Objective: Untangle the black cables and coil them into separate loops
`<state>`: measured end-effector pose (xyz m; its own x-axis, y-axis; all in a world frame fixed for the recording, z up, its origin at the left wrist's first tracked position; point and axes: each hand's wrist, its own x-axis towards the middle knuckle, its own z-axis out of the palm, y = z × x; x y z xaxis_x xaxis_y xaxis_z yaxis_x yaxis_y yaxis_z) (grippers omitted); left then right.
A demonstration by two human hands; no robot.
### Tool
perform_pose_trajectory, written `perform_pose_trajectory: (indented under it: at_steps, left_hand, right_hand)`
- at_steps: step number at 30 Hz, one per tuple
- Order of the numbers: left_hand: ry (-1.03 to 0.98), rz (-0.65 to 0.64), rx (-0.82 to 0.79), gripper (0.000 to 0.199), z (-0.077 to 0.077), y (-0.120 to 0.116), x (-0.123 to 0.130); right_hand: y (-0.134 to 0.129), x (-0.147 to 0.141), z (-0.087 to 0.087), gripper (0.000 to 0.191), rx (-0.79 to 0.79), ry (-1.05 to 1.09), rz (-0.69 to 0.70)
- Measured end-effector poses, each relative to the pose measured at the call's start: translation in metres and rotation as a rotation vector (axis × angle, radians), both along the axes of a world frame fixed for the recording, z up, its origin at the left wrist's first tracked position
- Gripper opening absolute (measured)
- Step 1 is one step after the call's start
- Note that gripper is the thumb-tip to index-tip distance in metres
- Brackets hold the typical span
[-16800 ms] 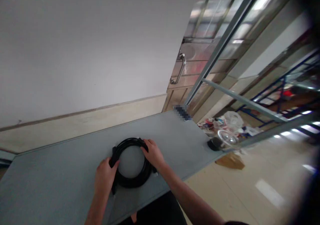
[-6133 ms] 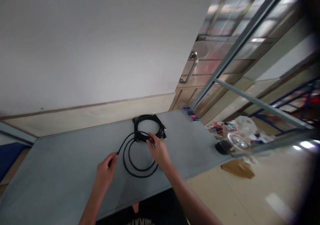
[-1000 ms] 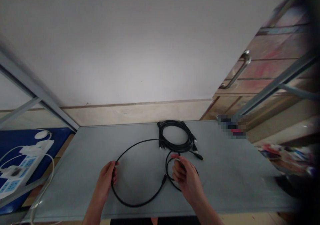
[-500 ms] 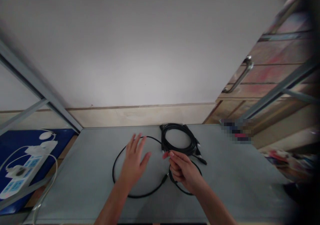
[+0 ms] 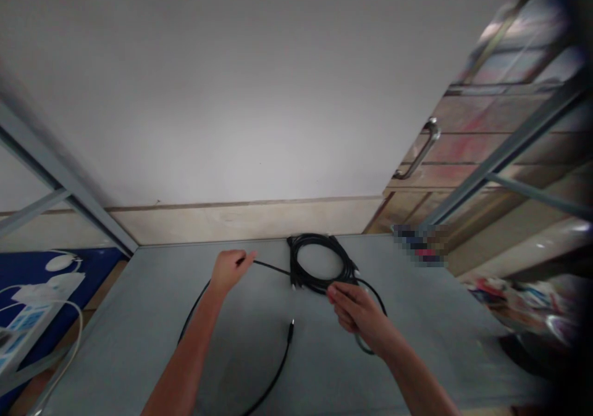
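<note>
On the grey tabletop [image 5: 250,317] lies a coiled bundle of black cables [image 5: 301,268] with several plug ends showing. My left hand [image 5: 230,269], left of the bundle, is closed around a black cable [image 5: 272,267] that runs to the coil. That cable also trails down past my left forearm. A loose cable end with a metal-tipped plug [image 5: 291,331] points up between my arms. My right hand [image 5: 354,311] is closed at the coil's lower right edge. A cable loop [image 5: 380,302] curves from the coil round behind this hand into its grip; its fingertips hide the held part.
A white power strip [image 5: 32,317] with plugs and white leads lies on a blue surface at the left. Grey metal frame bars [image 5: 92,209] rise at both sides. A pale wall panel [image 5: 259,95] stands behind the table, and a metal handle [image 5: 421,150] is at the right.
My left hand was spread above the cable and is now closed on it. The loose plug has moved away from my right hand. The view has shifted slightly.
</note>
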<state>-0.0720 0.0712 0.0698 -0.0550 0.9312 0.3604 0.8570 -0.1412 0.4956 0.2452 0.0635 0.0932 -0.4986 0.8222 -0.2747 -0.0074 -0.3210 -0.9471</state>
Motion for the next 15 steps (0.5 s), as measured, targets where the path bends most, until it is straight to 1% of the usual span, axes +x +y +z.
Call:
perform_pose_trajectory:
  at_steps: [3,6,8,11,15]
  left_hand:
    - [-0.093,0.143,0.008,0.053,-0.014,-0.002,-0.038]
    - [-0.144,0.296,0.026,0.052,-0.030,-0.005,-0.064]
    - [-0.154,0.320,0.005,0.051,-0.039,-0.006,-0.074]
    - [-0.161,0.358,-0.002,0.050,-0.050,-0.006,-0.083]
    - [-0.141,0.383,-0.022,0.050,-0.062,-0.005,-0.094]
  right_hand:
    - [0.005,0.024,-0.011,0.043,0.096,-0.076,-0.051]
    - [0.011,0.046,-0.016,0.045,0.184,-0.145,-0.174]
    - [0.014,0.054,-0.016,0.048,0.217,-0.233,-0.210]
    - [0.016,0.060,-0.017,0.052,0.252,-0.358,-0.223]
    - [0.019,0.076,-0.023,0.054,0.249,-0.422,-0.245]
